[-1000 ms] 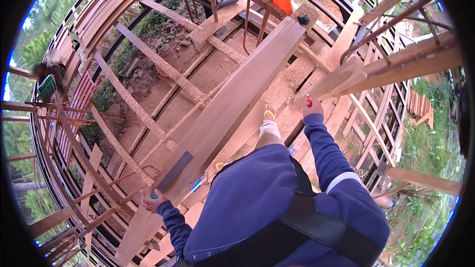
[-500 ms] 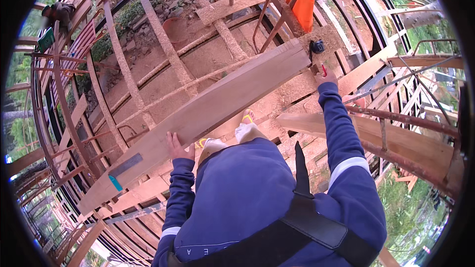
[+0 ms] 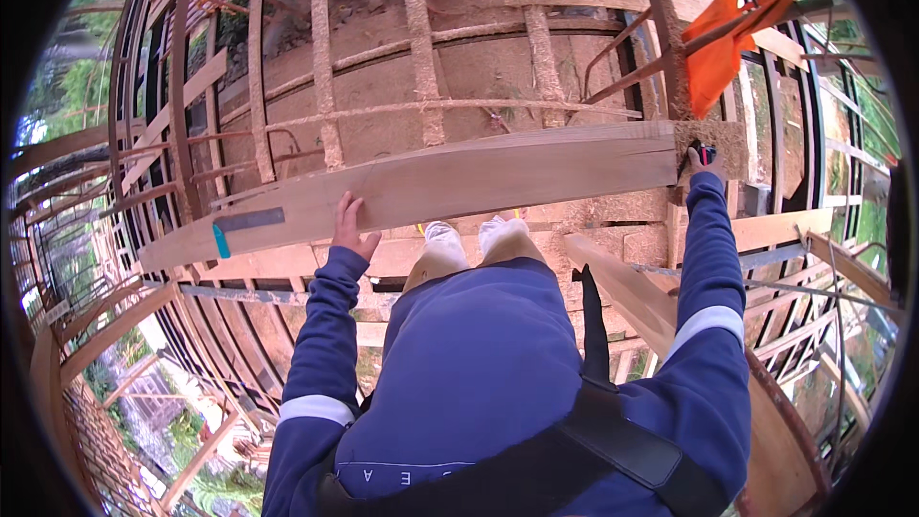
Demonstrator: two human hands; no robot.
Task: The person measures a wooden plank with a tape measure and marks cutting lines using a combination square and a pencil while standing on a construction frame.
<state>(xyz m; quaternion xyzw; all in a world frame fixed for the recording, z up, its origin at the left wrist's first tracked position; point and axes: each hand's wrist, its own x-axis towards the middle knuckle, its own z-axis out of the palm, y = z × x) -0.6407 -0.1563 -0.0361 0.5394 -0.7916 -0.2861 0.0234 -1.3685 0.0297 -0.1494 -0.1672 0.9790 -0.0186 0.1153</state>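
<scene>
A long pale wooden plank (image 3: 517, 165) lies crosswise in front of me, narrowing toward its left end. My left hand (image 3: 354, 228) rests on its near edge with fingers spread, gripping nothing. To the left of that hand a try square (image 3: 251, 219) with a grey blade and teal handle lies flat on the plank. Just past the plank's right end, my right hand (image 3: 703, 167) is closed on a small black tool (image 3: 709, 153) that looks like a tape measure. A slim red piece, seemingly a pencil or marker, shows at the fingers, partly hidden.
Sawdust-covered wooden bars (image 3: 421, 48) cross beyond the plank over dirt. An orange cloth or bag (image 3: 713, 57) hangs on rusty metal bars at the far right. Another board (image 3: 622, 282) slants beside my right arm. My feet stand close behind the plank.
My view has turned, so the plank now runs nearly level. My right hand, earlier holding the red piece beside the black tool, has moved forward onto that tool. My left hand stays on the plank.
</scene>
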